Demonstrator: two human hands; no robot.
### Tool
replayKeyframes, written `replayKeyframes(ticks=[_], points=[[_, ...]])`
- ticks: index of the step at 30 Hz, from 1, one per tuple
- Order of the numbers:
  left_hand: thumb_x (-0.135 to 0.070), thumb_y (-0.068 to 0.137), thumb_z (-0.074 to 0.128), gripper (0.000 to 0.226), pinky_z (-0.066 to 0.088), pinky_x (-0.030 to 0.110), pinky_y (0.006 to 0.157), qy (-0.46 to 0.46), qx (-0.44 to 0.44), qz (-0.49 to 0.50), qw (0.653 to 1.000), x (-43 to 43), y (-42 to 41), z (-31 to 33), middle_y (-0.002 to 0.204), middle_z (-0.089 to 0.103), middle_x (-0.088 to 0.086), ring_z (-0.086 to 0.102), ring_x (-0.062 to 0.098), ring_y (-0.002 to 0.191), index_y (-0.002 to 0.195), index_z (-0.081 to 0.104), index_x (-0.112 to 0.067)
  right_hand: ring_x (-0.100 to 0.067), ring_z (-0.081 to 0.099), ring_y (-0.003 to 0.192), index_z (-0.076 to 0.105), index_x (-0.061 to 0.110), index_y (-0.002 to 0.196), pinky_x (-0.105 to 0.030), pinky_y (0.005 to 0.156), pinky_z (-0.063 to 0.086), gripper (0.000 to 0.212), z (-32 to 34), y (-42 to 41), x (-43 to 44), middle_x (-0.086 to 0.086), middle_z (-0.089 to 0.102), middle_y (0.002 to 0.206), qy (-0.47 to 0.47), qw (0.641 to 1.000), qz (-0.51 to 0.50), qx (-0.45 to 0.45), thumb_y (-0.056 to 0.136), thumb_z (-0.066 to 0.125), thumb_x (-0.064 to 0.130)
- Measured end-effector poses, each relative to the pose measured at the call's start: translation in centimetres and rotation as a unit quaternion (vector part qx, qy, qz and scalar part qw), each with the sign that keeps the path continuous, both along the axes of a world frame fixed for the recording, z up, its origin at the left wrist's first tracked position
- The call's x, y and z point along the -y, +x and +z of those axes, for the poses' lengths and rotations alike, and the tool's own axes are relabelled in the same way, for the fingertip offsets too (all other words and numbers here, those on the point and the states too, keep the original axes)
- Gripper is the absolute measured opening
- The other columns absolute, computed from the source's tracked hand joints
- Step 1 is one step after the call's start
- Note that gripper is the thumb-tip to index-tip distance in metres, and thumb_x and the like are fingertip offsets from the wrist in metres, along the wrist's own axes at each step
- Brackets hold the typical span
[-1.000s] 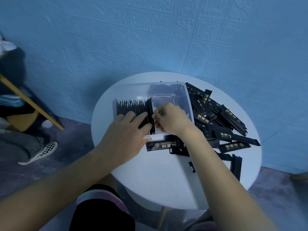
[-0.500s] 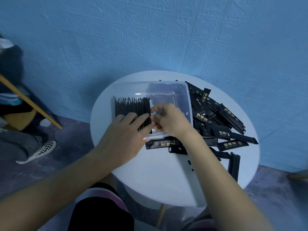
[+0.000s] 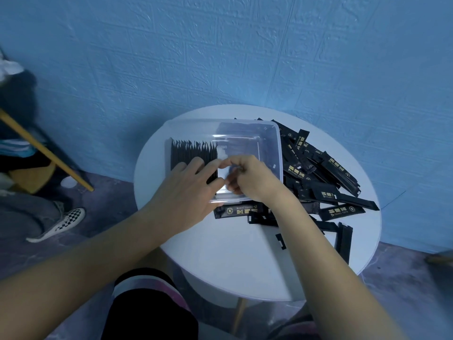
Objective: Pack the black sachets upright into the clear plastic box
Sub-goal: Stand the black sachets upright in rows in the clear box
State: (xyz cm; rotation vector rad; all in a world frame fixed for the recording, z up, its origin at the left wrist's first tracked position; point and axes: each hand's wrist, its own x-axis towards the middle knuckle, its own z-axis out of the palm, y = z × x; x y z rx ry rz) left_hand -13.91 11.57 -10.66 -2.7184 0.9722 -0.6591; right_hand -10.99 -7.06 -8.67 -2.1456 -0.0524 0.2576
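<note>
The clear plastic box (image 3: 279, 153) lies on a round white table (image 3: 232, 261). A row of black sachets (image 3: 191, 150) stands upright in its left half; the right half holds none. My left hand (image 3: 191, 190) rests flat on the row with straight fingers. My right hand (image 3: 252, 180) reaches into the box with curled fingers, its thumb and forefinger pinching the last sachet at the row's right end. A loose pile of black sachets (image 3: 318, 173) lies right of the box. One more sachet (image 3: 235, 210) lies in front of it.
A blue textured wall stands right behind the table. At far left are a slanted yellow rod (image 3: 46, 150) and another person's checkered shoe (image 3: 61, 224) on the grey floor. My knee (image 3: 152, 305) is under the table's near edge.
The tilted sachet between my hands has been stood up against the row. My left hand has slid flatter over the row, and my right hand has stayed at the row's end.
</note>
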Motion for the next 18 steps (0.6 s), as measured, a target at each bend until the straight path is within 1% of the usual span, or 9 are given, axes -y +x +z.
replayKeyframes(ticks=[2,3,4,6,10,12,15,16,18], points=[[-0.045,0.087,0.067,0.033,0.045,0.042,0.069,-0.001,0.003,0.0,1.0,-0.1,-0.1,-0.2,0.141,0.052,0.008,0.052,0.032,0.1,0.103,0.063,-0.016,-0.025,0.065,0.071,0.069,0.039,0.083,-0.051,0.078,0.059,0.054,0.1,0.0,0.2,-0.01,0.071,0.073,-0.006,1.0,0.004,-0.002,0.062,0.03,0.009],[-0.046,0.088,0.067,0.034,0.045,0.042,0.07,-0.003,0.004,0.002,1.0,-0.1,-0.1,-0.3,0.14,0.053,0.008,0.052,0.032,0.1,0.101,0.063,-0.016,-0.025,0.065,0.072,0.07,0.039,0.084,-0.051,0.079,0.059,0.054,0.1,-0.1,0.3,-0.012,0.072,0.076,-0.01,1.0,0.008,-0.002,0.064,0.031,0.007],[-0.047,0.088,0.067,0.035,0.045,0.042,0.071,-0.003,0.003,0.005,1.0,-0.2,-0.1,-0.5,0.14,0.053,0.008,0.052,0.032,0.101,0.102,0.063,-0.016,-0.025,0.066,0.074,0.069,0.039,0.085,-0.051,0.08,0.059,0.053,0.1,-0.1,0.3,-0.013,0.073,0.079,-0.016,1.0,0.011,-0.001,0.07,0.033,0.004],[-0.047,0.088,0.068,0.036,0.046,0.042,0.072,-0.001,0.006,0.011,1.0,-0.2,-0.2,-0.6,0.14,0.053,0.008,0.052,0.032,0.102,0.104,0.063,-0.015,-0.026,0.069,0.078,0.068,0.038,0.087,-0.05,0.082,0.06,0.051,0.2,-0.2,0.5,-0.009,0.074,0.079,-0.039,0.999,0.008,0.012,0.083,0.034,0.0],[-0.047,0.088,0.069,0.037,0.047,0.042,0.072,-0.005,0.006,0.01,1.0,-0.2,-0.1,-0.8,0.139,0.054,0.01,0.053,0.033,0.103,0.103,0.065,-0.014,-0.018,0.07,0.081,0.067,0.037,0.095,-0.043,0.083,0.058,0.038,0.7,-1.4,1.0,0.005,0.073,0.078,-0.084,0.992,0.014,0.094,0.095,0.043,0.009],[-0.048,0.089,0.067,0.036,0.047,0.043,0.074,-0.01,0.005,0.012,1.0,-0.2,0.2,-0.8,0.14,0.054,0.01,0.052,0.033,0.105,0.103,0.066,-0.014,-0.013,0.07,0.083,0.071,0.033,0.101,-0.038,0.084,0.057,0.03,1.4,-2.7,1.2,0.009,0.072,0.08,-0.075,0.986,0.028,0.145,0.097,0.048,0.012],[-0.049,0.092,0.059,0.037,0.049,0.045,0.076,-0.019,0.003,0.017,1.0,-0.2,0.4,-0.8,0.139,0.055,0.01,0.052,0.034,0.106,0.103,0.067,-0.015,-0.003,0.069,0.084,0.074,0.027,0.105,-0.03,0.085,0.055,0.024,2.5,-5.6,2.5,0.014,0.073,0.088,-0.068,0.973,0.014,0.219,0.098,0.056,0.013],[-0.05,0.092,0.057,0.038,0.049,0.044,0.076,-0.02,0.004,0.017,1.0,-0.3,0.5,-0.8,0.138,0.055,0.01,0.052,0.034,0.105,0.103,0.067,-0.015,-0.002,0.069,0.086,0.075,0.028,0.105,-0.029,0.085,0.055,0.023,2.5,-6.6,3.3,0.016,0.074,0.093,-0.076,0.967,0.005,0.241,0.097,0.058,0.014],[-0.05,0.093,0.055,0.039,0.049,0.044,0.076,-0.022,0.005,0.017,1.0,-0.3,0.6,-0.8,0.139,0.055,0.01,0.052,0.033,0.105,0.103,0.067,-0.015,-0.002,0.068,0.091,0.074,0.029,0.105,-0.033,0.084,0.056,0.021,2.3,-8.5,5.4,0.019,0.073,0.101,-0.114,0.955,-0.013,0.272,0.097,0.059,0.017]])
